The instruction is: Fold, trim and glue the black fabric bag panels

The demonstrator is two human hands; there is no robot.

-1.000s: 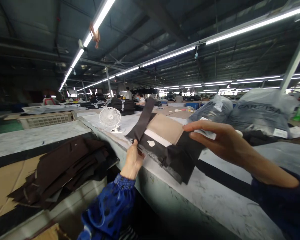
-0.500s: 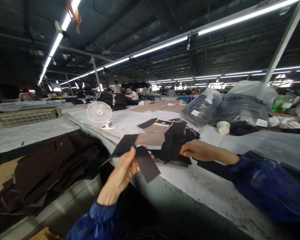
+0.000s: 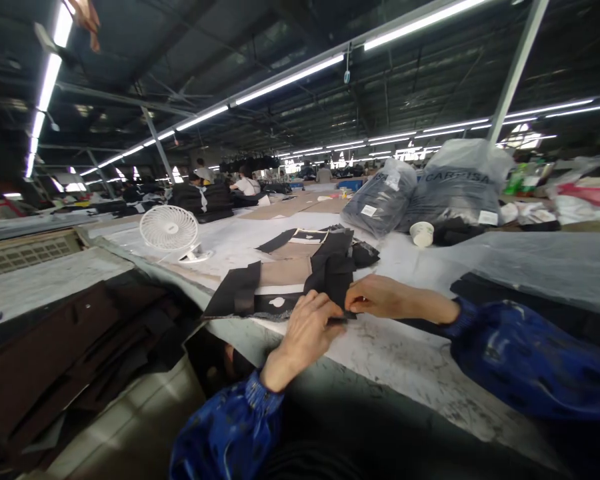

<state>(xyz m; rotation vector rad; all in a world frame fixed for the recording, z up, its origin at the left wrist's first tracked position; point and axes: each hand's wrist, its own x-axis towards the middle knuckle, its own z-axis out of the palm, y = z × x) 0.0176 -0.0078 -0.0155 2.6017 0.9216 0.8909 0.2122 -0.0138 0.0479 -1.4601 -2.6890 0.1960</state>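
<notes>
A stack of dark and tan cut fabric pieces (image 3: 290, 277) lies near the front edge of the grey work table (image 3: 410, 360). My left hand (image 3: 305, 333) rests at the stack's near edge, fingers curled onto a dark fabric piece (image 3: 333, 277). My right hand (image 3: 377, 298) is closed in a pinch on the same dark piece, right beside the left hand. Both arms wear blue sleeves.
A small white fan (image 3: 170, 230) stands on the table to the left. Grey plastic bags (image 3: 430, 190) and a paper cup (image 3: 422, 233) sit behind the stack. Dark brown fabric pieces (image 3: 75, 353) fill a lower shelf at left. People work at tables in the distance.
My left hand let go of the dark strip it held up and came to the stack beside my right hand. The stack, earlier lifted, now lies on the table.
</notes>
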